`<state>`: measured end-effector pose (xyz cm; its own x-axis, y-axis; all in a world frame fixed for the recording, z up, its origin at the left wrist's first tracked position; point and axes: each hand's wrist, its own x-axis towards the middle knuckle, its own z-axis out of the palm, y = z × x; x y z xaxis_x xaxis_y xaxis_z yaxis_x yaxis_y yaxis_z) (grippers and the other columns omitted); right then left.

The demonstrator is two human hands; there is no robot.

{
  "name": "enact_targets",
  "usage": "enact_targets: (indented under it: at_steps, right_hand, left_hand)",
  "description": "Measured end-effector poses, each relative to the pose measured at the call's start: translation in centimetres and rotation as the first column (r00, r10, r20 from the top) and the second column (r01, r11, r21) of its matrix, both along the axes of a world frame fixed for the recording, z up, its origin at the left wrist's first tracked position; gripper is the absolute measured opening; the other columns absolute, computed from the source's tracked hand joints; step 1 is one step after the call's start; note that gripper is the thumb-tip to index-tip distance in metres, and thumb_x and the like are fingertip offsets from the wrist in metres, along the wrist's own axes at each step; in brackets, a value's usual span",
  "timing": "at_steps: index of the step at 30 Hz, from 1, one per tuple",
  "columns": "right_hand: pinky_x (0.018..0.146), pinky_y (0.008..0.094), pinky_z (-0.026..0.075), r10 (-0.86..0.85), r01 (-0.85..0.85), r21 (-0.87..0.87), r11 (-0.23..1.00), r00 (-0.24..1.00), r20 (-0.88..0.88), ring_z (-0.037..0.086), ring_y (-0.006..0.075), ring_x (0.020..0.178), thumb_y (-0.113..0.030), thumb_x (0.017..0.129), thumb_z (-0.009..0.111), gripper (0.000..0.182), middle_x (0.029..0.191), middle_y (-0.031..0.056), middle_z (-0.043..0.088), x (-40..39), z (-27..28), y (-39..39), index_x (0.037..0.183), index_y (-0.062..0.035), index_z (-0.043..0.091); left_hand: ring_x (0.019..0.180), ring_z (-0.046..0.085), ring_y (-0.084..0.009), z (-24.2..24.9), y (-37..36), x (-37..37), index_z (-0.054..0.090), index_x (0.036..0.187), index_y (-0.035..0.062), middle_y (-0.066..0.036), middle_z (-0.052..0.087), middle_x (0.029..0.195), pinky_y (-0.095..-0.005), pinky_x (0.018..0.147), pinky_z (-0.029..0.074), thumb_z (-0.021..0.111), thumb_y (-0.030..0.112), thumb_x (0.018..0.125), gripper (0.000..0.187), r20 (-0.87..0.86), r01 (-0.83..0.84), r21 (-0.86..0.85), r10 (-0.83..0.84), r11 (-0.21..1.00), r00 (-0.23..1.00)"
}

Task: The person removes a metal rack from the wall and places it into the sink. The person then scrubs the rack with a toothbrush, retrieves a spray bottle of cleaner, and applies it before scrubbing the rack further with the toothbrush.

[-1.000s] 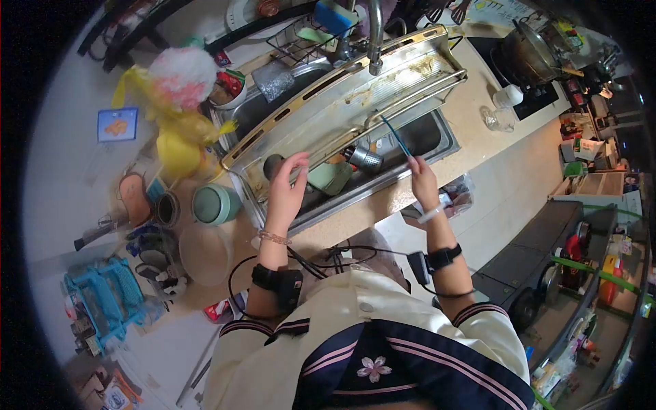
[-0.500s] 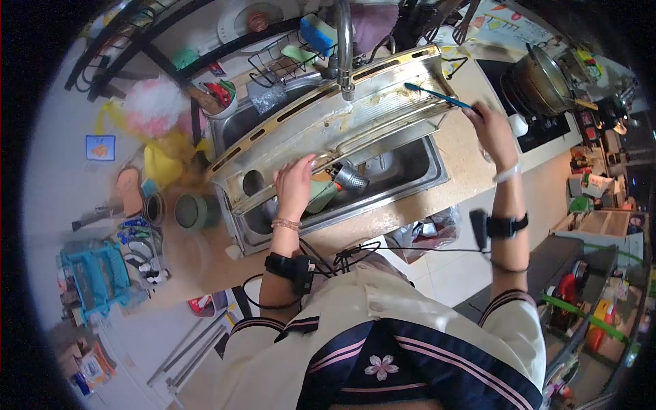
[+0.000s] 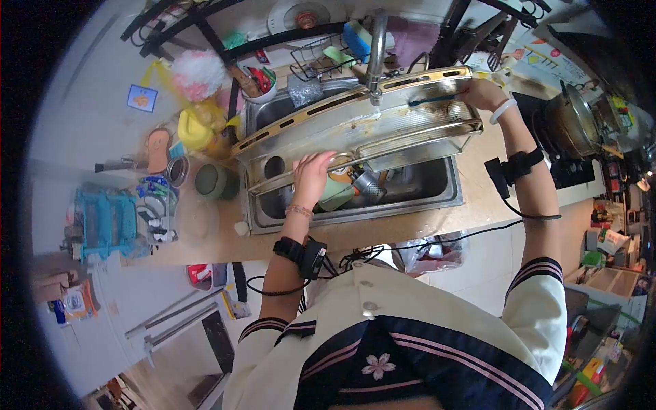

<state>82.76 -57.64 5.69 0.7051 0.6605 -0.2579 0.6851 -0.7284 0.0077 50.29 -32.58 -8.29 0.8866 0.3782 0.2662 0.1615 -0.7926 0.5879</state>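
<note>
Gripping slim blue brush (image 3: pixel 432 100) in right hand (image 3: pixel 482 94) at one o'clock, with fingers closed on handle. Light, fairly stiff, likely slippery if wet; best taken mid-handle. Resting left hand (image 3: pixel 311 178), fingers together, on front rail (image 3: pixel 272 184) at eleven; cannot tell if clasped. Across sink (image 3: pixel 383 213) at twelve, long metal tray (image 3: pixel 348 123): probably rigid, awkward, greasy; best steadied by both ends.

In the lower half of the frame I wore a cream, short-sleeved buttoned blouse (image 3: pixel 437 307) with pink-striped navy cuffs (image 3: pixel 535 279) and collar (image 3: pixel 437 355), a pale pink flower emblem (image 3: pixel 377 367), black cabled forearm straps (image 3: pixel 525 164), a beaded bracelet (image 3: pixel 298 211) and, right, a white wristband (image 3: pixel 502 111).
</note>
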Motion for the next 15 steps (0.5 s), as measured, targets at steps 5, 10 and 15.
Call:
enact_targets:
  at_steps: [5, 10, 15]
  right_hand:
    - [0.07, 0.0362, 0.049, 0.048, -0.054, -0.043, 0.998, 0.989, -0.139, 0.063, 0.0267, 0.078, -0.039, 0.078, 0.055, 0.037, 0.082, 0.0137, 0.066, -1.0, 0.6, 1.6, 0.087, -0.0052, 0.067]
    - [0.074, 0.0376, 0.047, 0.085, -0.089, -0.046, 0.995, 0.993, -0.077, 0.062, 0.0278, 0.081, -0.048, 0.079, 0.053, 0.046, 0.083, 0.016, 0.065, -2.9, -2.5, 3.6, 0.084, -0.0046, 0.067]
    - [0.071, 0.0385, 0.048, -0.037, 0.035, -0.045, 0.998, 0.998, -0.052, 0.063, 0.0295, 0.077, -0.048, 0.075, 0.057, 0.046, 0.082, 0.016, 0.065, -3.7, -1.1, 3.6, 0.08, -0.0034, 0.068]
  left_hand:
    - [0.085, 0.055, -0.0227, -0.5, 0.0, 0.1, 0.064, 0.1, 0.0153, -0.005, 0.063, 0.088, -0.0341, 0.076, 0.033, 0.053, 0.015, 0.085, 0.019, 0.027, 0.001, 0.021, -0.002, 1.0, 1.0]
    - [0.085, 0.055, -0.0226, -0.4, 0.1, 0.1, 0.064, 0.099, 0.0155, -0.005, 0.062, 0.087, -0.0342, 0.076, 0.033, 0.052, 0.016, 0.085, 0.019, 0.04, 0.0, 0.034, -0.001, 0.999, 0.999]
    - [0.085, 0.055, -0.0227, -0.2, 0.5, 0.0, 0.064, 0.099, 0.0156, -0.005, 0.062, 0.087, -0.0343, 0.076, 0.033, 0.052, 0.016, 0.085, 0.019, 0.014, 0.023, 0.004, -0.023, 1.0, 1.0]
